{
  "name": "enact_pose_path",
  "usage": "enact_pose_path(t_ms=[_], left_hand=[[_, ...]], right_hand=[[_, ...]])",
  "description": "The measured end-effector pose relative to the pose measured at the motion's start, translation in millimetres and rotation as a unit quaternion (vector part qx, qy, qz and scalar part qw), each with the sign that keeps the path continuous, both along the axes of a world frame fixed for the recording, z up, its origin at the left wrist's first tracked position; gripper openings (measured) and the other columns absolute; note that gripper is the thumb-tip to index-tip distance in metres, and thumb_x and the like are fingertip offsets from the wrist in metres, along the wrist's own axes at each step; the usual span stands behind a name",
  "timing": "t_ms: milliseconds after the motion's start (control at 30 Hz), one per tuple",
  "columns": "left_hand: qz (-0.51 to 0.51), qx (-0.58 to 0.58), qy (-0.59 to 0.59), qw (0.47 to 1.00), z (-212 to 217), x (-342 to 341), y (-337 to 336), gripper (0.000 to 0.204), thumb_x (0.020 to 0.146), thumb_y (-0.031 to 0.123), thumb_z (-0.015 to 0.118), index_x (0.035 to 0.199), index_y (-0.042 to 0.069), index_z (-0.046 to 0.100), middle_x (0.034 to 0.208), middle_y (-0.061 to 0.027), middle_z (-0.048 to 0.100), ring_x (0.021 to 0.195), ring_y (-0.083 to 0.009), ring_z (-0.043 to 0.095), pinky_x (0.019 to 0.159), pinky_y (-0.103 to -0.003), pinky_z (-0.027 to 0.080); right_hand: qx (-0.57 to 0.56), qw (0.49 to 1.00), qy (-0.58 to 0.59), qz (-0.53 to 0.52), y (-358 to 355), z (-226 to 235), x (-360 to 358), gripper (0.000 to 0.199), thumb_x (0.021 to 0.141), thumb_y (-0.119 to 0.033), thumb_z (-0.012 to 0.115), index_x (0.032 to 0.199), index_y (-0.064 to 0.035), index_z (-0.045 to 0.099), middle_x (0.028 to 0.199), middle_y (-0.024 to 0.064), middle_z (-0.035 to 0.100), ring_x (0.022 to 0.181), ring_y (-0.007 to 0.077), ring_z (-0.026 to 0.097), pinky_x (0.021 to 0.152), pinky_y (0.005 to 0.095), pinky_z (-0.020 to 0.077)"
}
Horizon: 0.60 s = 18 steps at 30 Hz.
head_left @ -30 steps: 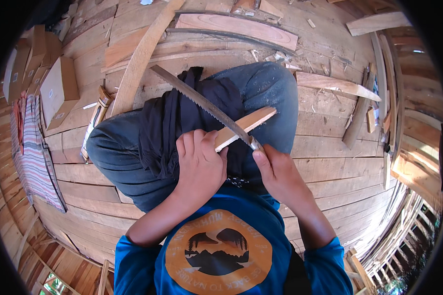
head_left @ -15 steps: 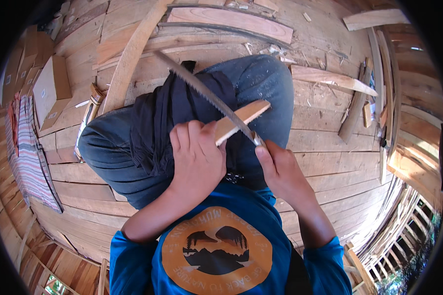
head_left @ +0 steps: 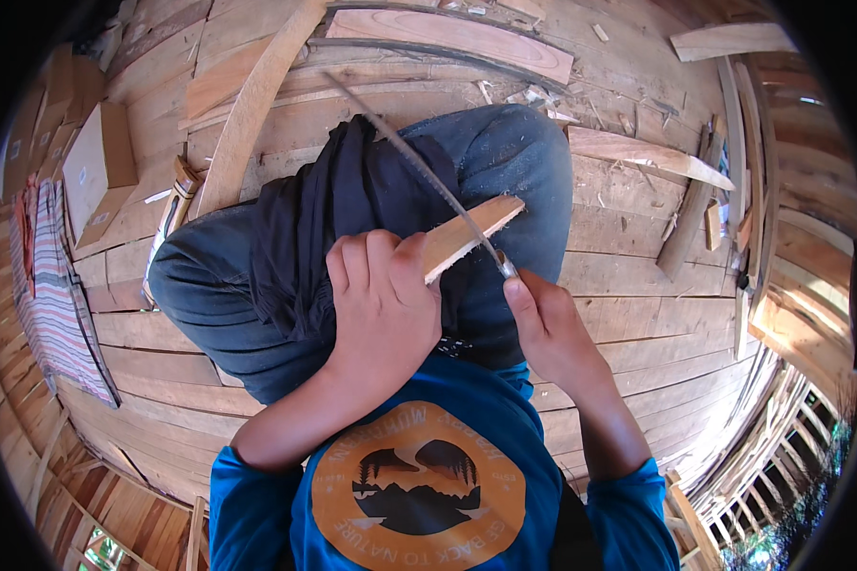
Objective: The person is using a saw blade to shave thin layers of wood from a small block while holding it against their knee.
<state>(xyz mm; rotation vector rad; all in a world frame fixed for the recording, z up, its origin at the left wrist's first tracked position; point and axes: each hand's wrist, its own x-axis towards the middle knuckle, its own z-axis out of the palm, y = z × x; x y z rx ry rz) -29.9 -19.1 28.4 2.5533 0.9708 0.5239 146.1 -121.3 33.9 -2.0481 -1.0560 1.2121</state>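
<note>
**Saw across the wood piece, both hands loaded**

Sitting on the plank floor (head_left: 628, 319), legs folded. Left hand (head_left: 383, 300): clamped on the near end of a short wood piece (head_left: 450, 241), fingers curled over the top, thumb hidden underneath. Piece sits above my lap, slanting up and right, tapered far end out over the right leg of my jeans (head_left: 524, 157). Its lower right edge is pale and ragged.

Right hand (head_left: 554, 326): closed around the saw (head_left: 414, 158) at the handle end, thumb forward along it. Most of the handle is hidden in my palm; a metallic bit shows ahead of the thumb. Blade runs up and left, crossing the piece, seen nearly edge-on. Can't tell how deep it bites, if at all. Hands are apart, near each other, blade base and wood between them.

Dark cloth (head_left: 290, 243) bunched over my lap, below the blade. Around me: long curved plank (head_left: 257, 109) past my left knee, pinkish board (head_left: 448, 43) ahead, pointed board (head_left: 643, 154) off the right knee, shavings (head_left: 535, 96) between those two. Far left: cardboard box (head_left: 100, 167), striped cloth (head_left: 59, 290).
</note>
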Motion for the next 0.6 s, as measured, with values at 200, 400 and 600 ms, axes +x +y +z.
enact_pose_path(t_ms=[200, 400, 600], left_hand=[[-0.003, 0.008, 0.001, 1.000, -2, -4, -1, 0.053, 0.075, 0.001, 0.070, 0.119, -0.002, 0.041, 0.100, -0.0206, 0.047, 0.092, -0.0384, 0.047, 0.084, -0.050, 0.036], [-0.007, 0.004, -0.010, 1.000, -4, -3, -3, 0.053, 0.075, -0.001, 0.070, 0.119, -0.002, 0.041, 0.100, -0.0208, 0.047, 0.090, -0.0380, 0.047, 0.083, -0.050, 0.036], [0.002, -0.008, -0.013, 1.000, -5, -1, 0, 0.055, 0.074, 0.000, 0.071, 0.120, -0.002, 0.041, 0.100, -0.0215, 0.047, 0.091, -0.0386, 0.047, 0.082, -0.050, 0.037]], right_hand=[[-0.023, 0.999, -0.021, -0.024, -4, -11, 14, 0.046, 0.103, -0.037, 0.043, 0.088, 0.0042, 0.058, 0.068, 0.0268, 0.055, 0.070, 0.0467, 0.058, 0.064, 0.0469, 0.0455], [-0.027, 0.999, -0.007, -0.044, -10, -31, 26, 0.047, 0.103, -0.038, 0.042, 0.088, 0.0042, 0.058, 0.068, 0.0261, 0.054, 0.069, 0.0442, 0.059, 0.064, 0.0460, 0.0457], [0.039, 0.999, -0.027, -0.002, -3, -17, 6, 0.050, 0.104, -0.039, 0.040, 0.085, 0.0044, 0.057, 0.062, 0.0225, 0.053, 0.062, 0.0401, 0.058, 0.061, 0.0452, 0.0452]])
